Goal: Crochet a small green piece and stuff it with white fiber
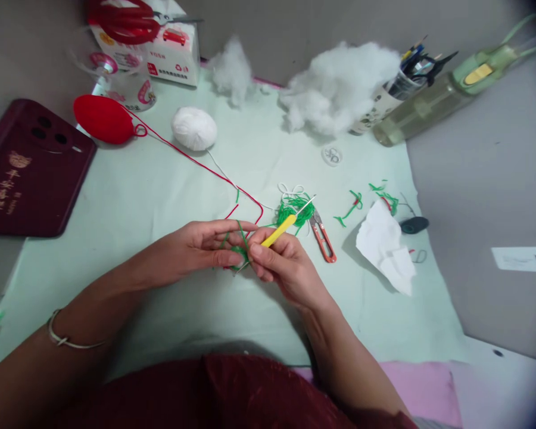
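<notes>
My left hand (208, 243) pinches a small green crochet piece (237, 249), with green yarn wound over its fingers. My right hand (282, 262) grips a yellow-handled crochet hook (279, 230), its metal tip down in the green piece between both hands. A loose pile of green yarn (295, 208) lies just beyond the hook. Red yarn (205, 165) runs from a red ball (102, 119) toward my hands, and a white ball (193, 128) sits behind it.
Orange thread snips (322, 238) lie right of the green pile, with green scraps (352, 205) and a crumpled white tissue (386, 247). White stuffing (339, 83), a pen cup (397, 89), a bottle (429, 104), a tissue box with red scissors (129, 21) and a maroon case (27, 167) ring the pale green mat (138, 196).
</notes>
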A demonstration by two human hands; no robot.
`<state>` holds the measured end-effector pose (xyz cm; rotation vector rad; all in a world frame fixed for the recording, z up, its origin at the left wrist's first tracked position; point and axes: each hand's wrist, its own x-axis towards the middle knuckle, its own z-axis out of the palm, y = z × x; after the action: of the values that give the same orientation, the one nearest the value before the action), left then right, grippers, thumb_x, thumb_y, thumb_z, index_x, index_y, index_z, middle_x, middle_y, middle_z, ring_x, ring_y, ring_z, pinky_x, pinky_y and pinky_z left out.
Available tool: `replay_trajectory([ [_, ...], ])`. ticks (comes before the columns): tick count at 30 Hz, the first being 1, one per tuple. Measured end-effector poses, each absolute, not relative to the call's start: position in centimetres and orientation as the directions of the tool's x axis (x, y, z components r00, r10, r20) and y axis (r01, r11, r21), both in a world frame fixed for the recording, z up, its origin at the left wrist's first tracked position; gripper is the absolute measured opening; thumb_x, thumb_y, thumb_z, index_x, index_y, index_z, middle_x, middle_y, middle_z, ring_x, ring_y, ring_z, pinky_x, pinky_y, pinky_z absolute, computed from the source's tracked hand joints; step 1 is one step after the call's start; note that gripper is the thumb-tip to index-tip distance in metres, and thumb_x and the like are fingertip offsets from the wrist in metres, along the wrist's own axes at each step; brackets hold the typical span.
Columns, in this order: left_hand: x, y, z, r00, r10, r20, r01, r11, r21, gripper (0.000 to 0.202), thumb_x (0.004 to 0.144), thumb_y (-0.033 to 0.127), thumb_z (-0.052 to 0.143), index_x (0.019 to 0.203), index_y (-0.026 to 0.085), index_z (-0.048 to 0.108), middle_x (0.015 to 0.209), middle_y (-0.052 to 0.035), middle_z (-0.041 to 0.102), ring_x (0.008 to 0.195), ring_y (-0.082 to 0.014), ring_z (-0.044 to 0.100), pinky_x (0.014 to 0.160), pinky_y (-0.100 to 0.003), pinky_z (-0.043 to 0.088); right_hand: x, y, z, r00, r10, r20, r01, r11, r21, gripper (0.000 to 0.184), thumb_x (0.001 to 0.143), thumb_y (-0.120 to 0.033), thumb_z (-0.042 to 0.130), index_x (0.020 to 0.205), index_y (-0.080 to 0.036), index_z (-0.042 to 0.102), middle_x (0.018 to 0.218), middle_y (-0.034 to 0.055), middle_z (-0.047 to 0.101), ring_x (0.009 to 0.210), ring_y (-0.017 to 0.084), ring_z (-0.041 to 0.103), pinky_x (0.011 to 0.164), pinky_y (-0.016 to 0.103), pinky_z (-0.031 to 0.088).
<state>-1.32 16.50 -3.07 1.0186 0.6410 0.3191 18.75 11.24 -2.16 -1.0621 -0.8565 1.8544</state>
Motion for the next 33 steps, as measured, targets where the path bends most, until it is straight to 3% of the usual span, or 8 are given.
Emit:
replay_trajectory([
  [4, -0.8, 16.0, -2.9, 0.742, 0.578, -0.34, 0.056, 0.452, 0.891, 0.047, 0.09, 0.027, 0.074, 0.136, 0.021, 0.062, 0.114, -0.0061, 0.079, 0.108, -0.0234, 0.074, 0.093, -0.034, 0.056, 18.7, 11.0, -2.2, -0.315, 0.883, -0.348, -0.264, -0.434, -0.862, 0.033, 0.086, -0.046, 0.08, 0.078, -0.019, 0.063, 0.056, -0.0072, 0.053, 0.048, 0.005, 0.04, 0.047, 0.022, 0.026],
  [11, 0.8, 14.8, -3.0, 0.565, 0.74, -0.364, 0.29, 0.234, 0.928, 0.037, 0.084, 0.027, 0.066, 0.121, 0.02, 0.061, 0.102, -0.0037, 0.075, 0.094, -0.0237, 0.073, 0.085, -0.038, 0.056, 18.4, 10.8, -2.7, -0.275, 0.876, -0.396, -0.218, -0.458, -0.862, 0.037, 0.082, -0.049, 0.081, 0.075, -0.018, 0.062, 0.054, -0.0079, 0.052, 0.047, 0.006, 0.039, 0.046, 0.022, 0.026],
  [23, 0.9, 15.2, -3.5, 0.587, 0.732, -0.346, 0.343, 0.162, 0.925, 0.015, 0.087, 0.026, 0.064, 0.1, 0.021, 0.058, 0.084, 0.0024, 0.066, 0.076, -0.0157, 0.06, 0.072, -0.03, 0.047, 18.6, 11.1, -3.1, -0.288, 0.848, -0.446, -0.26, -0.517, -0.815, 0.034, 0.077, -0.042, 0.086, 0.073, -0.017, 0.063, 0.053, -0.0074, 0.055, 0.043, 0.003, 0.038, 0.041, 0.018, 0.023],
  [27, 1.1, 15.1, -3.6, 0.547, 0.761, -0.348, 0.24, 0.256, 0.936, 0.025, 0.088, 0.027, 0.066, 0.111, 0.02, 0.058, 0.089, 0.0001, 0.069, 0.083, -0.0175, 0.065, 0.08, -0.033, 0.05, 18.8, 11.4, -3.1, -0.277, 0.852, -0.445, -0.339, -0.52, -0.784, 0.034, 0.078, -0.04, 0.085, 0.073, -0.016, 0.062, 0.052, -0.0069, 0.056, 0.039, 0.002, 0.036, 0.038, 0.017, 0.02],
  [33, 0.2, 15.7, -2.9, 0.634, 0.698, -0.333, 0.028, 0.409, 0.912, 0.043, 0.088, 0.035, 0.077, 0.125, 0.02, 0.061, 0.105, -0.0021, 0.069, 0.098, -0.0182, 0.066, 0.09, -0.032, 0.05, 19.3, 11.6, -2.5, -0.339, 0.846, -0.412, -0.502, -0.533, -0.682, 0.024, 0.084, -0.034, 0.08, 0.076, -0.017, 0.065, 0.049, -0.0083, 0.053, 0.037, 0.002, 0.029, 0.035, 0.015, 0.019],
])
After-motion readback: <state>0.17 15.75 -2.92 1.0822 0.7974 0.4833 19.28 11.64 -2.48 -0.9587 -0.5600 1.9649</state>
